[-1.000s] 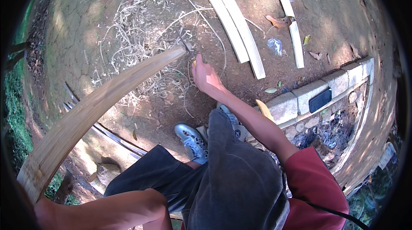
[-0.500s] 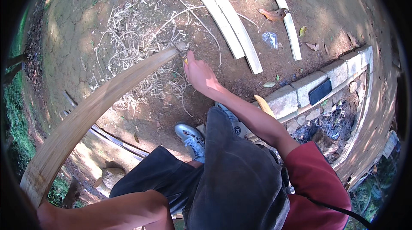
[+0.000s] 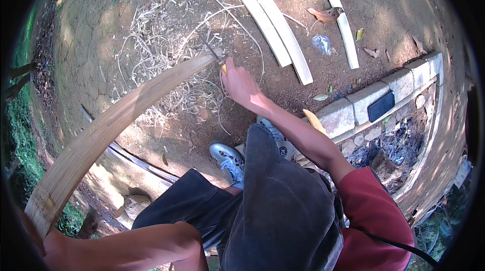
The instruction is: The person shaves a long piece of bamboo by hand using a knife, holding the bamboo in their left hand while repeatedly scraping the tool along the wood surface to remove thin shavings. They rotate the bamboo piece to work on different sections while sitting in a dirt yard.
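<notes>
Right hand (image 3: pixel 240 85) gripping knife (image 3: pixel 213 52), blade (image 3: pixel 209 47) clearer now

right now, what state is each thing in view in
Wooden strip: unbroken where visible
Knife: unsheathed, blade at the strip's far end
Right hand: closed on the knife's handle
Shavings: curled, loosely heaped
Two pale strips: lying side by side
Phone: lying, upper face dark
Plastic wrapper: crumpled

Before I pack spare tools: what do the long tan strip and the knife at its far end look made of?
Strip: bare bamboo or wood, matt, with lengthwise grain. Knife blade: likely metal, thin, dull grey. Its handle: yellow, mostly hidden, perhaps wood or plastic.
</notes>
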A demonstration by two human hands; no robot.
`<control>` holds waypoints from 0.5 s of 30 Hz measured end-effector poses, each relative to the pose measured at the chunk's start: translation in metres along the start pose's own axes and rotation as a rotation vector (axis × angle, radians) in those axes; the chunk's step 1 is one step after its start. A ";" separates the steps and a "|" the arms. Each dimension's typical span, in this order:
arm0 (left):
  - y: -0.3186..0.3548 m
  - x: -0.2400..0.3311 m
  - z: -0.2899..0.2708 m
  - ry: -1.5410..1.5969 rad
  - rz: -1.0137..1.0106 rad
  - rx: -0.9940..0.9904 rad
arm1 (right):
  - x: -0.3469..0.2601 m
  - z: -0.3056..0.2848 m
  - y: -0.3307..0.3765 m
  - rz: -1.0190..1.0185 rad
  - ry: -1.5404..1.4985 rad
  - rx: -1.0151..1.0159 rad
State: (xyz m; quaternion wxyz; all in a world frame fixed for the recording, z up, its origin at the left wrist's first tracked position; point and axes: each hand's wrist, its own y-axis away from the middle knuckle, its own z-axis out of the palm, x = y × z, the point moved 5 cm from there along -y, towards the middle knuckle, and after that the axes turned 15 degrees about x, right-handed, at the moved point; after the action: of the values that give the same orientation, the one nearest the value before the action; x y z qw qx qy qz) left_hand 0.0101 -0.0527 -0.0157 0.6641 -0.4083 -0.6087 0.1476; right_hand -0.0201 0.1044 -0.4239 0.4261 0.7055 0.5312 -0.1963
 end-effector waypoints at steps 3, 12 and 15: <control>0.002 0.000 -0.001 -0.006 -0.009 0.001 | -0.003 -0.003 0.008 -0.005 0.034 -0.010; 0.000 0.003 0.000 0.004 -0.010 -0.011 | 0.041 0.022 -0.018 0.138 0.044 0.008; -0.002 0.000 -0.002 -0.003 0.004 -0.007 | 0.030 0.008 -0.017 -0.018 0.066 0.077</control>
State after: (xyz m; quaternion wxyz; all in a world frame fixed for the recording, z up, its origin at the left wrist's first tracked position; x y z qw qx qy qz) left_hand 0.0109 -0.0551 -0.0142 0.6613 -0.4117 -0.6094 0.1477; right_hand -0.0229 0.1166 -0.4572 0.3791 0.7227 0.5433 -0.1967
